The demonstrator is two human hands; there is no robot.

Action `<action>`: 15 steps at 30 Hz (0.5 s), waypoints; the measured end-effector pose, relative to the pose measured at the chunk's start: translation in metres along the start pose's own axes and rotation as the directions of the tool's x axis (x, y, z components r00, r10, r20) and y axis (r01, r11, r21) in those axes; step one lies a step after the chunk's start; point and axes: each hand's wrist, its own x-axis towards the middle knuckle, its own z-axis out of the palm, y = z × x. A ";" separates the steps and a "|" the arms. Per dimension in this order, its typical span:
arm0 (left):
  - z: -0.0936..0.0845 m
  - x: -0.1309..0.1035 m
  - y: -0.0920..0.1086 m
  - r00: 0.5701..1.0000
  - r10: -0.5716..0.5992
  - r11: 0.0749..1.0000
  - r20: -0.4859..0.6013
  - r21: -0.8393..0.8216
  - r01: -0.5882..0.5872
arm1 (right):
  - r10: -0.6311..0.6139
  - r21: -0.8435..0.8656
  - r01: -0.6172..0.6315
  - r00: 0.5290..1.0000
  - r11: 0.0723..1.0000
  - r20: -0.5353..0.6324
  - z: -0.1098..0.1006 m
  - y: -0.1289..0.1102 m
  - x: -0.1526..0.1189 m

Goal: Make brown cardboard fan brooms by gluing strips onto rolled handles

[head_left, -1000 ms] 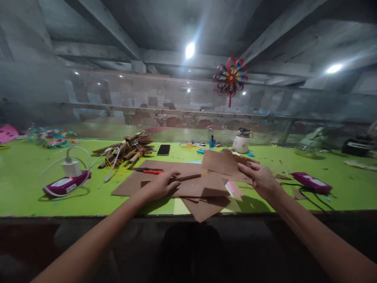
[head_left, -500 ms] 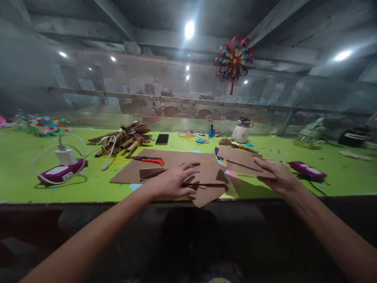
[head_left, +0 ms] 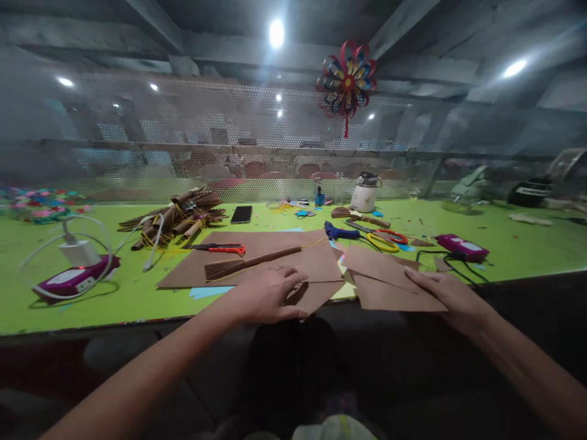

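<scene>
My left hand (head_left: 268,294) grips a brown paper sheet (head_left: 316,292) at the table's front edge, thumb under it and fingers on top. My right hand (head_left: 447,293) lies flat on a small stack of brown paper sheets (head_left: 383,278) that sticks out over the front edge. Behind my left hand a pleated brown paper fan (head_left: 247,264) rests on a large brown sheet (head_left: 238,256). Red-handled scissors (head_left: 222,248) lie on that sheet's far part.
The green table (head_left: 137,293) also bears a pile of rolled brown paper (head_left: 177,220), a phone (head_left: 241,214), a blue glue gun (head_left: 339,232), a white jar (head_left: 364,194), two purple devices with cables (head_left: 76,278) (head_left: 460,245), and yellow-red scissors (head_left: 384,239). A paper pinwheel (head_left: 346,76) hangs above.
My right hand carried the brown sheets from mid-table down to the right front edge and laid them there. My left hand slid nearer, onto the front sheet. The view shifted left.
</scene>
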 end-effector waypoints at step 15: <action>0.027 0.017 0.024 0.932 -0.362 0.558 -0.022 -0.806 0.198 | 0.053 0.020 -0.070 0.891 0.997 0.452 0.065 0.014 -0.045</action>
